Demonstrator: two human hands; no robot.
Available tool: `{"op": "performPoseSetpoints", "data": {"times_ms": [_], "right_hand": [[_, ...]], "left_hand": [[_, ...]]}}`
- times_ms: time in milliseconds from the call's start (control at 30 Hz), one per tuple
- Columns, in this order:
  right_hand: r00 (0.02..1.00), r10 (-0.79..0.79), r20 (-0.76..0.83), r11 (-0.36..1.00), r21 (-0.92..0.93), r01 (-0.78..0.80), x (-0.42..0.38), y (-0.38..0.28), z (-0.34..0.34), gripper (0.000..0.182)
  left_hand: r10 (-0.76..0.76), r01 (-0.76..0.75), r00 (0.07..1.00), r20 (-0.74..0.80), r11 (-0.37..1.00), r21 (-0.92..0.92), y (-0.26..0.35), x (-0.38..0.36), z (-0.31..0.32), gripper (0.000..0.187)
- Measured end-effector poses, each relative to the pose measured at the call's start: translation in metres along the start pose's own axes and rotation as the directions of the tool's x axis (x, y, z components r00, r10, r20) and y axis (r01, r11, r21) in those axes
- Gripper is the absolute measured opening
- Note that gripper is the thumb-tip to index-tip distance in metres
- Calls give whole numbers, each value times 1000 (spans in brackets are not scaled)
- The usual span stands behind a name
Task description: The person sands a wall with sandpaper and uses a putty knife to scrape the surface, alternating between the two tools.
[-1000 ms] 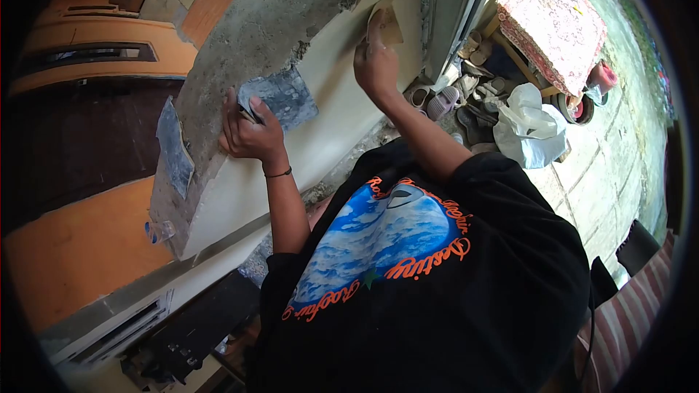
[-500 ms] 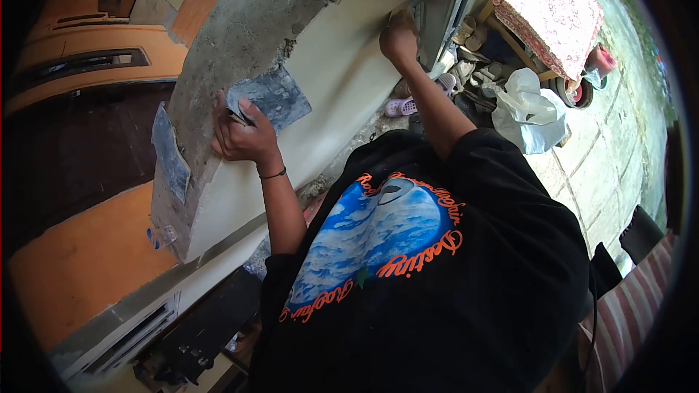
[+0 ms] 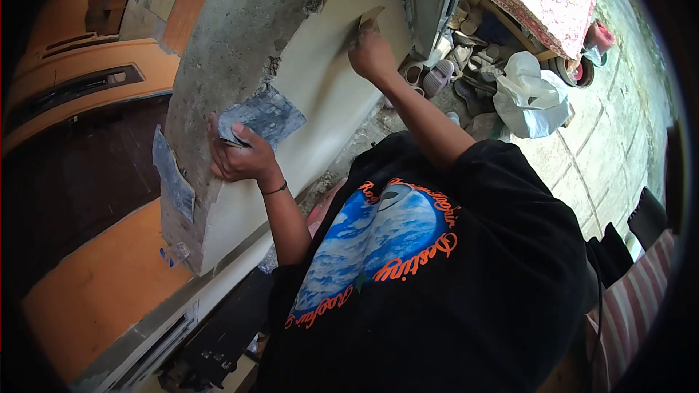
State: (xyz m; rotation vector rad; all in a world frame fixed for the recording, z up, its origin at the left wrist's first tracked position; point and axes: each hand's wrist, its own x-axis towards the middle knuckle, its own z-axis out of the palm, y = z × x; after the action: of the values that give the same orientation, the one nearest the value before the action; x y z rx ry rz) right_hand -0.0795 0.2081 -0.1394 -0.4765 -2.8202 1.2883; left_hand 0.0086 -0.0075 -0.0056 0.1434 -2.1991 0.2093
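Observation:
My left hand [image 3: 244,151] is closed on the near edge of a thin grey-blue sheet [image 3: 273,115] with a scuffed, smeared surface. Its thumb lies on top, and the sheet stretches over the rough concrete top [image 3: 218,44] of a low wall. Farther along, my right hand [image 3: 373,57] grips a thin tan flat piece [image 3: 372,14] at the wall's smooth cream face [image 3: 328,76]. Fingers hide most of that piece, whose exact kind I cannot tell. A second grey-blue sheet [image 3: 173,175] lies on the concrete at the wall's near end.
Shoes and sandals [image 3: 466,65] are heaped right of the wall, beside a white plastic bag [image 3: 535,94]. Behind them stands a low table with a patterned cover [image 3: 539,0]. A small clear plastic cup [image 3: 176,253] sits at the wall's near corner. A metal door frame [image 3: 429,0] borders the far end.
My right hand has moved left along the cream face with the tan piece, away from the door frame. My left hand keeps its hold on the grey-blue sheet. The view has shifted slightly.

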Motion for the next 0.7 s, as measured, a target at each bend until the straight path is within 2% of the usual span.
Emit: {"op": "performPoseSetpoints", "data": {"times_ms": [67,133,167,233,267,300,367,433,500,533,567,633,700], "right_hand": [[999,-14,31,1000,-16,15,11,1,-6,62],[981,196,-10,980,-12,-196,32,33,13,54],[980,198,-5,980,-10,-198,45,54,20,54],[926,275,257,927,185,-327,72,98,40,53],[971,113,210,982,-174,-76,80,112,64,58],[971,117,207,981,-174,-81,72,100,60,58],[991,131,25,991,-5,-131,33,58,35,57],[982,179,67,983,12,-180,43,64,29,50],[910,326,255,934,63,-352,67,98,42,46],[856,384,347,838,259,-481,72,104,40,44],[857,382,345,837,263,-479,75,104,44,44],[952,273,139,943,159,-293,67,83,43,41],[932,311,185,935,114,-335,55,77,41,39]], "left_hand": [[-7,7,1000,5,1000,1,1,2,5,50],[-3,3,1000,10,1000,-6,5,5,2,50],[-5,5,1000,12,1000,-18,7,5,0,50],[-3,3,1000,24,1000,13,1,0,2,50],[1,-2,1000,26,999,36,-1,1,5,50],[4,-5,1000,27,999,32,2,4,5,50],[-19,19,1000,-1,1000,-11,10,7,0,51],[-19,19,1000,4,1000,-4,12,8,3,51],[-4,4,1000,22,1000,12,8,5,-3,52],[-6,6,1000,15,1000,15,9,5,-3,52],[-8,8,1000,3,1000,14,10,7,-1,52],[-4,4,1000,0,1000,4,12,10,2,52],[-15,15,1000,8,1000,2,13,8,-1,52]]}}
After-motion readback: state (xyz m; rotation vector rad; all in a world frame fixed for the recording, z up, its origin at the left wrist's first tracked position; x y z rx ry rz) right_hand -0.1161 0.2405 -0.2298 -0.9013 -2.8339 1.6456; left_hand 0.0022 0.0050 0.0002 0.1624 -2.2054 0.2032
